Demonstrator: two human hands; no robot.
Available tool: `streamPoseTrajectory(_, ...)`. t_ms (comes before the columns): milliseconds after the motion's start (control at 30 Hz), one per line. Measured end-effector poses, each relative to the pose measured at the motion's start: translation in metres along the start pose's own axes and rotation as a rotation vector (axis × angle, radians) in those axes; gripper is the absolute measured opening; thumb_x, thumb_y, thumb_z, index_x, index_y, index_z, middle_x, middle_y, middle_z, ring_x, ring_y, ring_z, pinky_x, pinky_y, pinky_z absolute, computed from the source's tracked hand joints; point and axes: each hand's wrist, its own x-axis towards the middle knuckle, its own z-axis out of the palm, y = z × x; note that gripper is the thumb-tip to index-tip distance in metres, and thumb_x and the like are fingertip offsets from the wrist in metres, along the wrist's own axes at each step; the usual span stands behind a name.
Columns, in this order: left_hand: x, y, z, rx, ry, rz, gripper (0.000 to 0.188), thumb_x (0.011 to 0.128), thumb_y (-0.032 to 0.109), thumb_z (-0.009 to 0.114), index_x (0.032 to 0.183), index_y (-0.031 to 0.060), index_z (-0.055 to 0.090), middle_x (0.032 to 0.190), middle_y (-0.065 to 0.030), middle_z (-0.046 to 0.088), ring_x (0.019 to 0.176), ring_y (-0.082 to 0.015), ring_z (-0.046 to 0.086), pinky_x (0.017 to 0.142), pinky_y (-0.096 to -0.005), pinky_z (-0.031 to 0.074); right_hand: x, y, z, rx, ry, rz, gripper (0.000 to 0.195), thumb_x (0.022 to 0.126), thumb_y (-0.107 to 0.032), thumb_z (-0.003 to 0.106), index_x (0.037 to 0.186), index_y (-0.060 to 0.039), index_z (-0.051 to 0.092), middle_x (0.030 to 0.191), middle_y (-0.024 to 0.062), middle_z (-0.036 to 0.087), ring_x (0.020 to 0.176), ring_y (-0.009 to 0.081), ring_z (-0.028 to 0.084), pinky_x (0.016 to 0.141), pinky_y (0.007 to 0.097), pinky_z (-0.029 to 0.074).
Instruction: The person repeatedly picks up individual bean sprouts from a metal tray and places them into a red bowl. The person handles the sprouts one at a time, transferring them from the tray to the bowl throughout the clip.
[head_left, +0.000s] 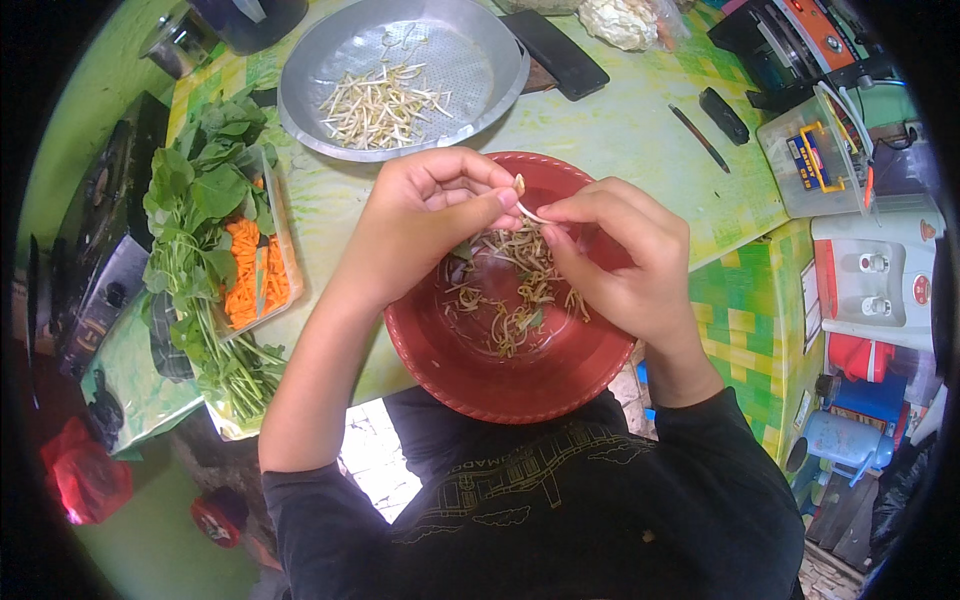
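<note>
Both hands are raised over a red plastic basin (480, 390) that holds loose bean sprouts (517, 330). A single bean sprout (531, 214) is pinched between them. My left hand (442, 217) grips its upper end, near the yellowish head, with thumb and forefinger. My right hand (622, 247) has the lower end between thumb and fingertips. Beyond the basin, a grey metal pan (480, 75) with a perforated-looking bottom holds a pile of pale bean sprouts (382, 109). Part of the basin's far side is hidden by the hands.
Leafy greens (217, 187) lie over a clear plastic container (289, 262) of orange carrot strips (251, 277) on the left. A black phone (559, 56) sits by the pan. Rightward are a pen (699, 139), a dark case (724, 116) and a clear plastic box (795, 172).
</note>
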Motion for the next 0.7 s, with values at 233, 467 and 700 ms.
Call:
streamPoseTrajectory(233, -0.0009, 0.0008, 0.0013, 0.011, -0.029, -0.013, 0.008, 0.091, 0.004, 0.066, 0.098, -0.0007, 0.065, 0.093, -0.0059, 0.068, 0.085, -0.0144, 0.07, 0.079, -0.0258, 0.057, 0.0014, 0.001, 0.0025, -0.065, 0.029, -0.066, 0.015, 0.073, 0.002, 0.072, 0.086, -0.0028, 0.066, 0.079, 0.0094, 0.063, 0.064, 0.0223, 0.062, 0.056, 0.0305, 0.048)
streamPoseTrajectory(467, -0.0016, -0.0001, 0.0015, -0.031, -0.055, -0.025, 0.008, 0.092, 0.004, 0.066, 0.098, -0.0007, 0.065, 0.094, -0.0052, 0.068, 0.085, -0.0136, 0.069, 0.08, -0.025, 0.056, 0.0024, 0.0006, 0.0037, -0.125, 0.027, -0.077, 0.015, 0.071, 0.0, 0.072, 0.083, -0.0041, 0.064, 0.078, 0.0086, 0.06, 0.063, 0.0245, 0.061, 0.055, 0.0329, 0.048)
streamPoseTrajectory(700, -0.0018, 0.0011, 0.0017, -0.011, -0.053, -0.034, 0.008, 0.091, 0.002, 0.067, 0.098, -0.0011, 0.065, 0.093, -0.0052, 0.068, 0.085, -0.0134, 0.069, 0.081, -0.0251, 0.056, 0.0016, 0.0007, 0.0066, -0.149, 0.036, -0.088, 0.017, 0.069, 0.0, 0.073, 0.083, -0.0047, 0.064, 0.079, 0.0081, 0.06, 0.063, 0.0241, 0.06, 0.056, 0.0329, 0.048)
